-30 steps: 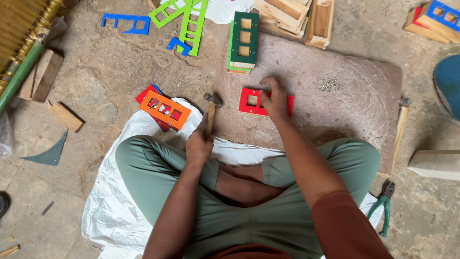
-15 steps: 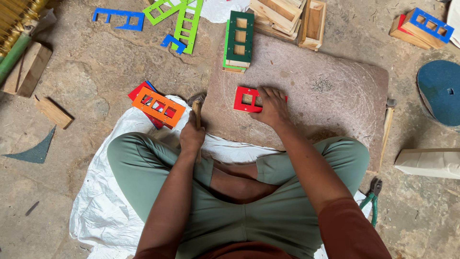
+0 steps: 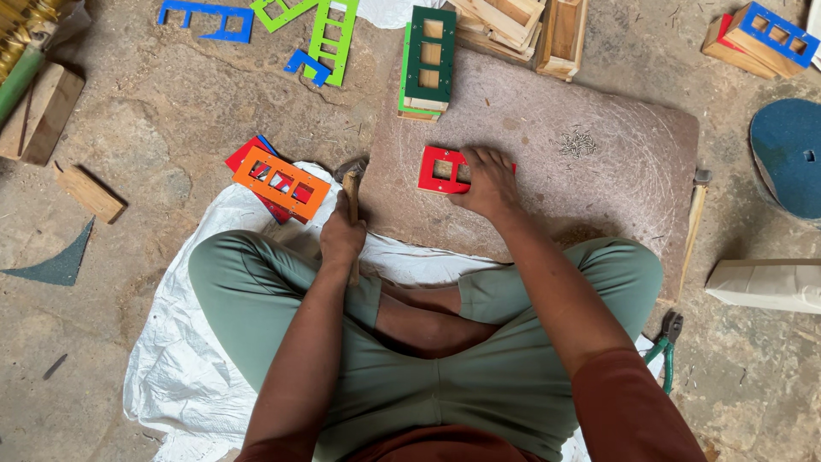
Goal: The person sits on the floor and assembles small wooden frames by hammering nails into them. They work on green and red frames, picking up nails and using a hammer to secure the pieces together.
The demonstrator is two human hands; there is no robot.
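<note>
I sit cross-legged on a white sheet [image 3: 162, 342]. My left hand [image 3: 342, 235] grips the wooden handle of a hammer [image 3: 351, 181], its head resting low by the edge of a flat stone slab [image 3: 599, 180]. My right hand [image 3: 487, 181] presses down on a red frame piece with square cut-outs [image 3: 438, 168] lying on the slab. An orange frame piece [image 3: 282, 182] lies on red and blue ones just left of the hammer. A small heap of nails [image 3: 578, 143] lies on the slab to the right.
Green, blue and light-green frame pieces [image 3: 428, 60] and wooden blocks [image 3: 522, 26] lie beyond the slab. A second hammer [image 3: 694, 214] and green-handled pliers [image 3: 665, 342] lie at right, beside a blue disc [image 3: 791, 154]. Wood offcuts [image 3: 85, 192] are at left.
The hammer in my left hand has come down from above the slab to rest at its edge. My right hand stays on the red frame piece. The view has shifted slightly.
</note>
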